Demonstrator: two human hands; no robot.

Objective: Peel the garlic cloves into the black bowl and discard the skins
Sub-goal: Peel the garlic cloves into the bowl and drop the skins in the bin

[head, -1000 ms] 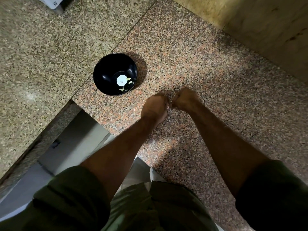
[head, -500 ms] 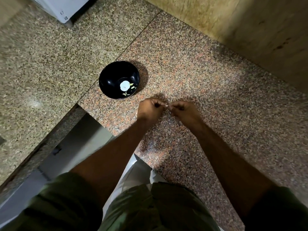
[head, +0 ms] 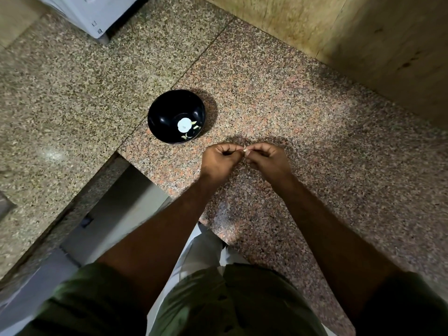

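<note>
A black bowl [head: 176,116] with a white flower painted inside stands on the speckled pink granite counter [head: 303,122], left of my hands. My left hand [head: 219,159] and my right hand [head: 266,159] meet fingertip to fingertip above the counter. Between them they pinch a small pale garlic clove [head: 244,149], of which only a sliver shows. Fingers of both hands are curled. The bowl lies about a hand's width up and left of my left hand. Whether the bowl holds cloves I cannot tell.
A grey-brown granite slab [head: 60,93] adjoins the counter on the left, with a white appliance [head: 97,13] at its far end. A beige wall [head: 363,40] runs behind on the right. The counter's near edge drops to the floor [head: 116,214] below.
The view has shifted, so the bowl and my hands sit lower in the frame. My fists have turned, and the pale clove between the fingertips has come into sight.
</note>
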